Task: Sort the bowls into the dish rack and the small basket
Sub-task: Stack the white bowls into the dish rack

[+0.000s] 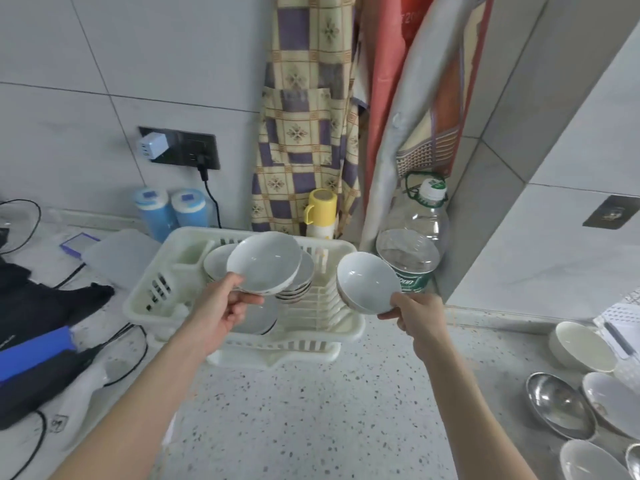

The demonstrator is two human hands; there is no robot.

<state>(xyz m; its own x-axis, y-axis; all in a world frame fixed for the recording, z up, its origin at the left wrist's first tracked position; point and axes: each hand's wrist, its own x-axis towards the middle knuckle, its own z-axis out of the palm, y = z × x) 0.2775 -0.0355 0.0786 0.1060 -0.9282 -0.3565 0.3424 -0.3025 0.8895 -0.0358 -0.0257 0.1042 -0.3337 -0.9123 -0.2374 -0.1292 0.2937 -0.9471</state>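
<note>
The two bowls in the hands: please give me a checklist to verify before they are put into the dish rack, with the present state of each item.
1. Left hand has a grip on the wide shallow bowl at its near rim: ok.
2. Right hand has a grip on the deeper bowl at its lower rim: ok.
3. The two held bowls are apart, not touching: ok.
4. Dish rack has free slots on its right part: ok.
5. Stacked bowls already in the rack sit steady: cannot tell.
6. Small basket in view: not ok, none is visible.
</note>
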